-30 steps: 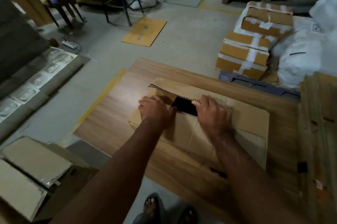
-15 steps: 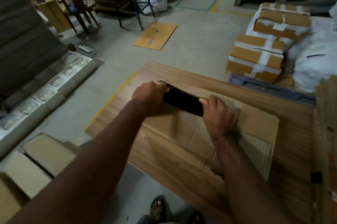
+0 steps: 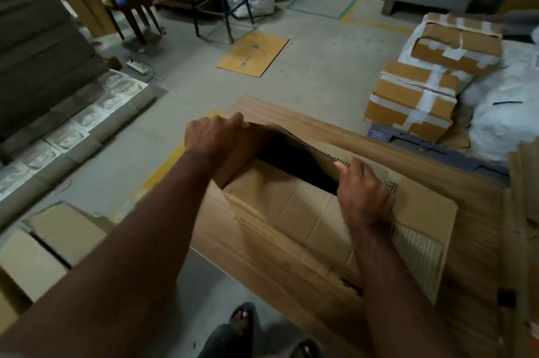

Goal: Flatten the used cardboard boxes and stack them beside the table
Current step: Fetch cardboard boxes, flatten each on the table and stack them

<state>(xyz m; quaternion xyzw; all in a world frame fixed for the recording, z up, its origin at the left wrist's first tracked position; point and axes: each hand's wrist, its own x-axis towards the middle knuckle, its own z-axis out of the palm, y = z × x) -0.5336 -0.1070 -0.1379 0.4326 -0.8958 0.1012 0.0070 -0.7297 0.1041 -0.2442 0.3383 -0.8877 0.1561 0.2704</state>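
Head view: the cardboard box (image 3: 291, 212) on the counter (image 3: 481, 241) gapes wider than half a second ago — left hand (image 3: 215, 136) has lifted its ten-o'clock flap, fingers curled over it — right hand (image 3: 364, 194) pinches the far wall.

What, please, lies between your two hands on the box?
In the head view, the box's dark open gap lies between the left hand and the right hand, edged by its corrugated flap.
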